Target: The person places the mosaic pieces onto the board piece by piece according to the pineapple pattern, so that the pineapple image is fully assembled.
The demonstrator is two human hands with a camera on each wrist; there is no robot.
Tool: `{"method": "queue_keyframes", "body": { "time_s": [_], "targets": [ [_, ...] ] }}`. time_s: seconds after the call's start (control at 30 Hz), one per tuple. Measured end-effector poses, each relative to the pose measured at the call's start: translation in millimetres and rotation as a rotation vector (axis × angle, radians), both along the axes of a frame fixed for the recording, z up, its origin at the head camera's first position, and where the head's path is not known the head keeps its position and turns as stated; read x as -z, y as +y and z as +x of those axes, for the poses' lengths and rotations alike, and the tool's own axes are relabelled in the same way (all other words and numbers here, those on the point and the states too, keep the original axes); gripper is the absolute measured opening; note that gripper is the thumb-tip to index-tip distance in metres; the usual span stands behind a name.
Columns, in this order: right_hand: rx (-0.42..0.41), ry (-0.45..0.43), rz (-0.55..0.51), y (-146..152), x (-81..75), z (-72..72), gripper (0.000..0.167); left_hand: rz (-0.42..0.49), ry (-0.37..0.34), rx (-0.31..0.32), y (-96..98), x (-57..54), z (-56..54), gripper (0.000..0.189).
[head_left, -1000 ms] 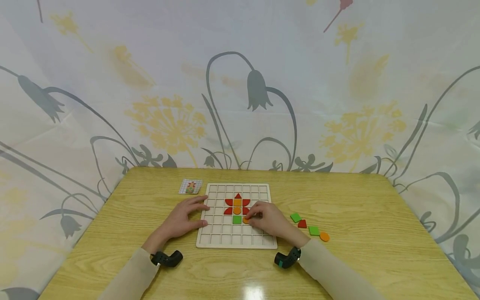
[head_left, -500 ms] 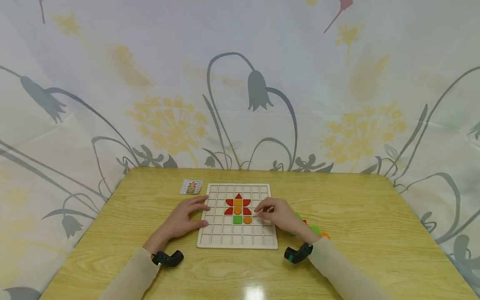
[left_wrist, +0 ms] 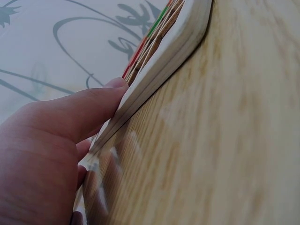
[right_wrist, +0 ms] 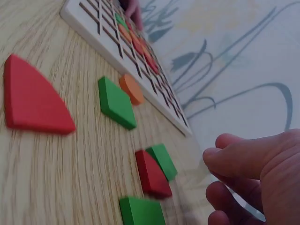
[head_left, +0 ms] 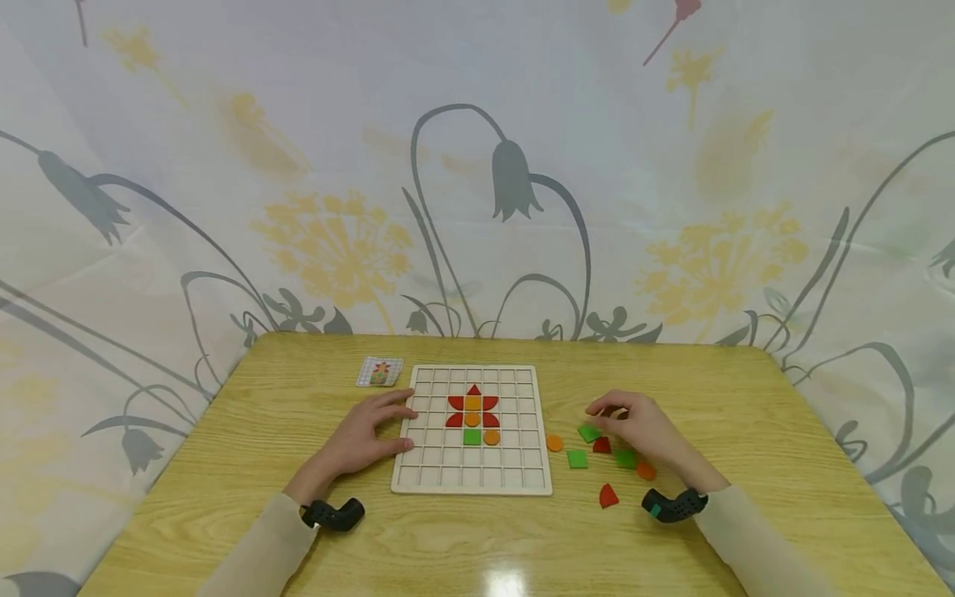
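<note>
A pale grid board (head_left: 440,477) lies on the table, bearing a figure of red, orange and green pieces. At the figure's lower right sits an orange disc (head_left: 492,438), beside a green square (head_left: 472,437). My left hand (head_left: 369,431) rests on the board's left edge with its fingers spread; in the left wrist view, the thumb (left_wrist: 101,101) touches the rim. To the board's right, my right hand (head_left: 637,424) hovers above loose pieces, fingers loosely bent. Just under its fingertips are a green square (head_left: 589,434) and a red quarter-circle (head_left: 602,446). Nothing shows between its fingers.
Between board and right hand lie another orange disc (head_left: 555,444) and another green square (head_left: 578,459). A red quarter-circle (head_left: 608,496) is nearer the front. Beneath the right wrist are a green square (head_left: 625,458) and an orange disc (head_left: 646,471). A pattern card (head_left: 379,372) lies behind the left hand.
My right hand has let go of the orange disc on the board and moved right, off the board, over the loose pieces. The left hand has stayed in place.
</note>
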State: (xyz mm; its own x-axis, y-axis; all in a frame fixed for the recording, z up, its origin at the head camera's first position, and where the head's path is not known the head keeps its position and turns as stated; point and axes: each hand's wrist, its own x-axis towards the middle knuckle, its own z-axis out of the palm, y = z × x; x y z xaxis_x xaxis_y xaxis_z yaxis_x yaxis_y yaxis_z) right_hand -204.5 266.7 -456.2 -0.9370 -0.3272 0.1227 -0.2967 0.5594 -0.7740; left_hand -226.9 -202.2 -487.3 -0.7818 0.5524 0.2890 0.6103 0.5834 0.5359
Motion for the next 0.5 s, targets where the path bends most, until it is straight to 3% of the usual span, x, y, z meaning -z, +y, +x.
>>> {"method": "queue_keyframes", "body": {
  "time_s": [0.23,0.5],
  "targets": [
    [0.028,0.021,0.05,37,4.2,13.5,0.015,-0.002,-0.005,-0.001,-2.2,-0.2,1.0,0.04],
    [-0.065,-0.038,-0.005,62,13.1,27.4,0.018,-0.003,-0.005,0.0,-0.3,-2.8,1.6,0.04]
  ]
}}
